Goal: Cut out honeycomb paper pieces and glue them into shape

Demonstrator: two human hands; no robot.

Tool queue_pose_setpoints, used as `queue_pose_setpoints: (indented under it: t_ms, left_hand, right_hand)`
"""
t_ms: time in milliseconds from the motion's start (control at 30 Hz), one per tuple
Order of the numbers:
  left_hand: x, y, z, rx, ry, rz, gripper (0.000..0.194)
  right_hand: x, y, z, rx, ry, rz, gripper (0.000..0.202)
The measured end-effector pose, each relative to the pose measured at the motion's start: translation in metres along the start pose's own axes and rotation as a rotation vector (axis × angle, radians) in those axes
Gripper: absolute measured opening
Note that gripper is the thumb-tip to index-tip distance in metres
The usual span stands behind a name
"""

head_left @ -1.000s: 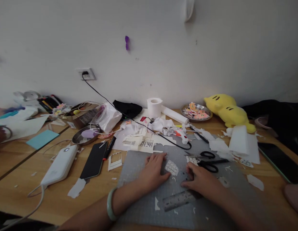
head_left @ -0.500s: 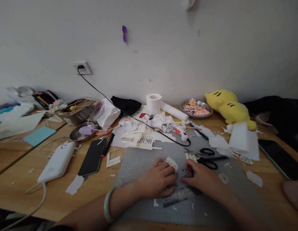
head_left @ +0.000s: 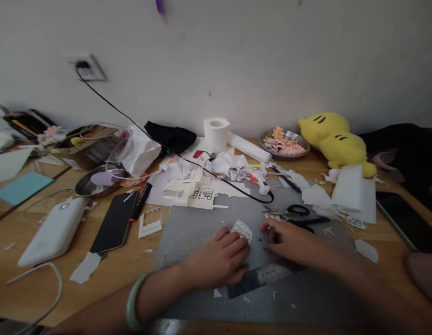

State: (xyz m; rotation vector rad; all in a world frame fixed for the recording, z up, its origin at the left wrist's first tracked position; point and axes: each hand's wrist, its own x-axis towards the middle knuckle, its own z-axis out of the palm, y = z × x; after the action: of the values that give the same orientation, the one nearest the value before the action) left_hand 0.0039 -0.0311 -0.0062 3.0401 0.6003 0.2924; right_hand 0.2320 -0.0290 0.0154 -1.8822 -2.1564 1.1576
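My left hand [head_left: 221,256], with a pale green bangle [head_left: 132,298] on the wrist, is closed with its fingers over the lower edge of a small white paper cutout [head_left: 242,229] with a black line pattern. My right hand [head_left: 287,242] is just to the right, its thumb and forefinger curled but apart, with nothing visible between them. Beyond it lie black-handled scissors [head_left: 298,211], with a second patterned paper piece [head_left: 272,216] by the blades, partly hidden. Below both hands a ruler-like strip [head_left: 246,284] lies on the grey cutting mat [head_left: 198,232].
Cut paper sheets [head_left: 198,193], a white glue gun [head_left: 260,182] with a black cord, and a paper roll [head_left: 216,135] lie behind the mat. A metal dish [head_left: 284,151] of cutouts and a yellow plush toy [head_left: 345,149] sit back right. Phones [head_left: 114,223] and a power bank [head_left: 53,232] flank the mat.
The camera view has shifted, moving the scene up and left. My right hand has moved slightly away from my left hand and off the patterned piece near the scissors, showing more of the strip.
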Motion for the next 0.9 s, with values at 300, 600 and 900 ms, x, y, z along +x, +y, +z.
queue_pose_setpoints:
  t_ms: [300, 600, 900]
  left_hand:
    - [-0.003, -0.004, 0.008, -0.054, 0.012, 0.005, 0.031]
    - [-0.004, -0.012, 0.009, -0.073, -0.019, -0.053, 0.036]
    - [-0.005, -0.014, 0.008, -0.087, -0.064, -0.036, 0.033]
  right_hand:
    - [0.02, -0.01, 0.001, -0.026, 0.039, -0.03, 0.012]
    - [0.026, -0.005, 0.013, 0.19, 0.031, -0.038, 0.012]
    - [0.026, -0.001, 0.019, 0.306, 0.029, 0.006, 0.009]
